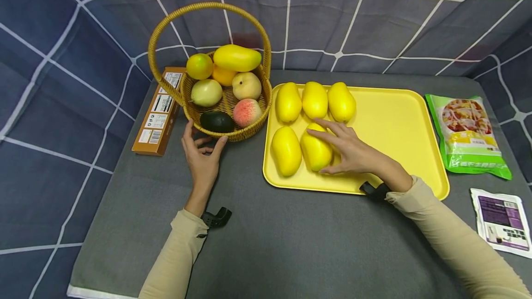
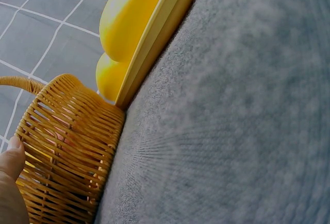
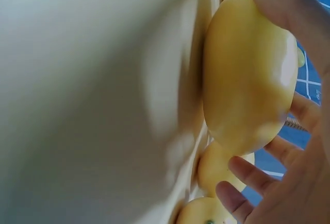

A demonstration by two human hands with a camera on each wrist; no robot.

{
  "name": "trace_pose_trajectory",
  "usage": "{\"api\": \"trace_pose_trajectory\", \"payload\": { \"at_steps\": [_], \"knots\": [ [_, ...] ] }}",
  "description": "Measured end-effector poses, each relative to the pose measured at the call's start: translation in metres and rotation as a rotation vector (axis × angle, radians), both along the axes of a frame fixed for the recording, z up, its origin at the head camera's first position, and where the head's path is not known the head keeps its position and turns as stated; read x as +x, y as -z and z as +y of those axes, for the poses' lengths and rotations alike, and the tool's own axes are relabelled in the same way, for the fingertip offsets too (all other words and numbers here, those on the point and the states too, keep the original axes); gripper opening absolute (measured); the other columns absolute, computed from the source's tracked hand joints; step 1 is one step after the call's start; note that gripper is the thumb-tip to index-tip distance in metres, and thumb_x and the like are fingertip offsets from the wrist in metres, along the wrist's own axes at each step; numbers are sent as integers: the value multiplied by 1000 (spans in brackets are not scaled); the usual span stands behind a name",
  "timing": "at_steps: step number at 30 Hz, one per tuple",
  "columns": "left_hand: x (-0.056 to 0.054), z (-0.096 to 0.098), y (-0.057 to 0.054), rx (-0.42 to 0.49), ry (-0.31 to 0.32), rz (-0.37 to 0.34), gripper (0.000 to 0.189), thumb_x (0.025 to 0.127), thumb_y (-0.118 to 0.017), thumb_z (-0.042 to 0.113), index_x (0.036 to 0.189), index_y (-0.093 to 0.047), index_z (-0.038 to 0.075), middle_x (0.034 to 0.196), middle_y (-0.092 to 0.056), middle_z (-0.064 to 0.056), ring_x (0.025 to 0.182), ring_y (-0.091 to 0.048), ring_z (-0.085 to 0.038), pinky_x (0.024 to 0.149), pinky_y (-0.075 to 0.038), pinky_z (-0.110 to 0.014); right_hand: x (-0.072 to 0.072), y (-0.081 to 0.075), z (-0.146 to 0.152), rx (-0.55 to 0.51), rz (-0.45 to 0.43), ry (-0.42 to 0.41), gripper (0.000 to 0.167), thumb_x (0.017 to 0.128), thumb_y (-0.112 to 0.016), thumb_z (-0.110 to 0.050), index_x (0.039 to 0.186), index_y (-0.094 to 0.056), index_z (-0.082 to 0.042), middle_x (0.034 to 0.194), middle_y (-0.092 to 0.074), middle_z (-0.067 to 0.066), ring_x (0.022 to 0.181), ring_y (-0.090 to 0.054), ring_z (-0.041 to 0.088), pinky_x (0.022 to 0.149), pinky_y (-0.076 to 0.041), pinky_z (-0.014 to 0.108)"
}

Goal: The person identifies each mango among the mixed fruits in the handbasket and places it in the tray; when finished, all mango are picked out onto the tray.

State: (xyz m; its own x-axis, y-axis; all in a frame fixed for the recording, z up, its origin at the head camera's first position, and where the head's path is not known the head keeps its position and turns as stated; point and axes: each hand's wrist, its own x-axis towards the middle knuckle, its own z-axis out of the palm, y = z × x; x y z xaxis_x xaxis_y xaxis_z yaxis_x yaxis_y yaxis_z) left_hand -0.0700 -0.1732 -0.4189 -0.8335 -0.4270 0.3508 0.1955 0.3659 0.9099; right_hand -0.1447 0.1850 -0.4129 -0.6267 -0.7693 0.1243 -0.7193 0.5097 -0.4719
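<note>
On the yellow tray (image 1: 390,128), my right hand (image 1: 347,146) has its thumb and fingers around a yellow mango (image 1: 315,151), the right one of the front pair. In the right wrist view the thumb presses on one side of this mango (image 3: 250,74), and some fingers stay off it. My left hand (image 1: 201,156) holds the front wall of the wicker basket (image 1: 238,136), with its thumb (image 2: 13,157) against the weave near the rim. An avocado (image 1: 217,122) and a peach (image 1: 247,112) lie just inside that wall.
Other mangoes (image 1: 287,151) lie in two rows on the tray's left half. More fruit, including a mango (image 1: 237,58), fills the basket under its tall handle (image 1: 209,6). A brown box (image 1: 155,119) lies left of it. Right of the tray are a green bag (image 1: 469,135) and a purple-white packet (image 1: 502,220).
</note>
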Motion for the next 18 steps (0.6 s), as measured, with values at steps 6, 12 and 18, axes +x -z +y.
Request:
{"api": "trace_pose_trajectory", "payload": {
  "at_steps": [6,12,18],
  "knots": [
    [0,1,0,-1,0,5,79,85,-75,4,149,-29,-1,135,-37,-25,102,-54,-46,70,-44,-17,2,0,0,-9,46,-1,99,65,-89,-45,148,-42,-19,158,-26,14,140,-25,39,95,-30,57],
    [0,1,0,-3,0,3,80,85,-76,4,150,-29,0,136,-37,-25,102,-54,-46,70,-44,-16,2,-7,-2,-36,80,-16,99,64,-90,-46,148,-43,-19,158,-27,13,143,-24,35,97,-27,55],
    [0,1,1,-17,-7,-5,80,86,-75,6,150,-28,0,137,-36,-26,103,-54,-45,71,-45,-18,-8,-28,-16,-89,89,-31,99,65,-90,-43,149,-42,-20,159,-27,9,145,-23,33,104,-24,60]
  ]
}}
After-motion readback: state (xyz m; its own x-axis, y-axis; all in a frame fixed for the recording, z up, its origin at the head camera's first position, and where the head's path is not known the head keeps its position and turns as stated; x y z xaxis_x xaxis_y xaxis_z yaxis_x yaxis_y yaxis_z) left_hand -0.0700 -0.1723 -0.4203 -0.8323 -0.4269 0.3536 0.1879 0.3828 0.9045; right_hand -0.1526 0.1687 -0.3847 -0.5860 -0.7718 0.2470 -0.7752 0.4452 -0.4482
